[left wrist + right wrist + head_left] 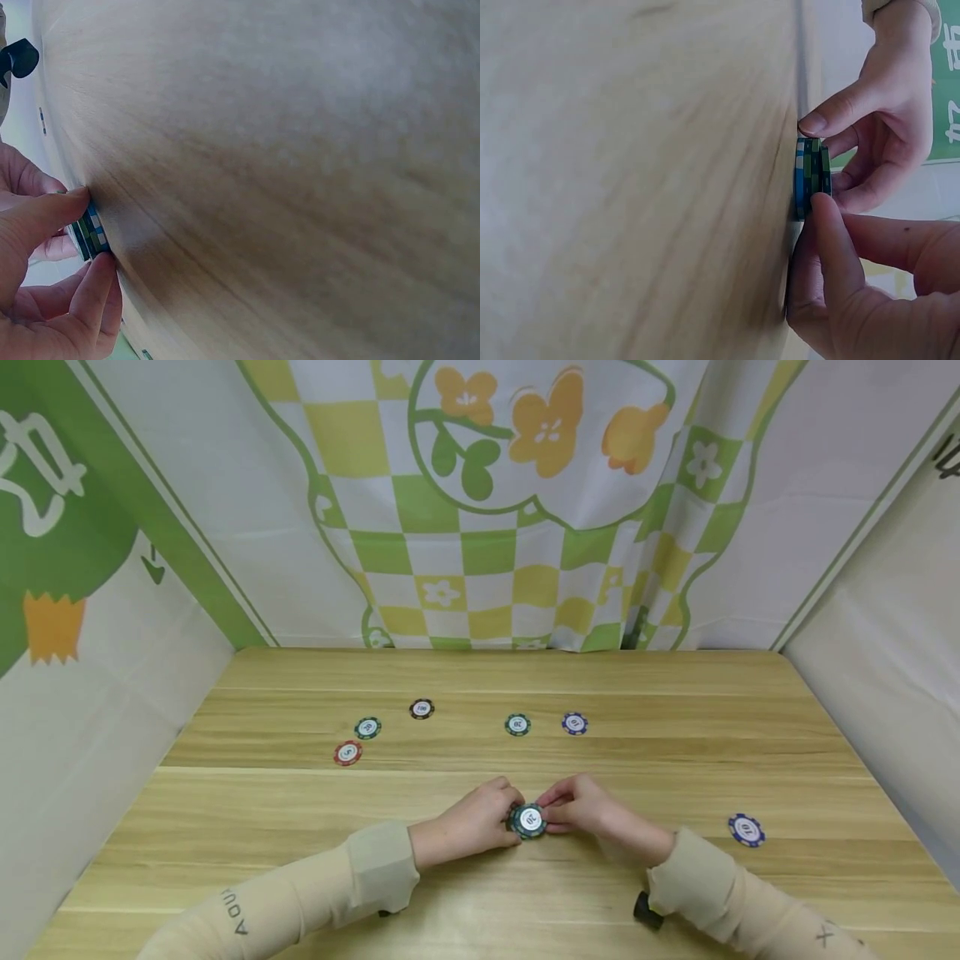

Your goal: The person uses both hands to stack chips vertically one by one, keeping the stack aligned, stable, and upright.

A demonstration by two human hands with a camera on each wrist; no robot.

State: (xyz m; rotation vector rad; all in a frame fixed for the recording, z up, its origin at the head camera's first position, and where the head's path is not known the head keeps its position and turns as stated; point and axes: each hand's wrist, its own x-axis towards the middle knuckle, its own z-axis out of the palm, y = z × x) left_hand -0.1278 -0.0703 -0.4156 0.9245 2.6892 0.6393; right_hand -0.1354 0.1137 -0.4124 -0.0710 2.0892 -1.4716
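Observation:
A short stack of poker chips (pixel 528 820) stands on the table, its top chip green-edged and marked 20. Low in the stack a blue and white edge shows, with green edges above it (pixel 812 176). From one side my left hand (pixel 480 818) holds the stack, thumb and fingers at its rim. On the opposite side my right hand (pixel 592 810) pinches a green chip at the top with thumb and fingers. That top chip sits slightly offset in the right wrist view. How many chips each hand grips is partly hidden by the fingers.
Flat on the wooden table (pixel 262 827) lie a red chip (pixel 348 752), a green chip (pixel 367 727), a black chip (pixel 422 708), another green chip (pixel 517 724) and two blue chips (pixel 574 723), one farther right. A patterned curtain (pixel 495 552) hangs behind.

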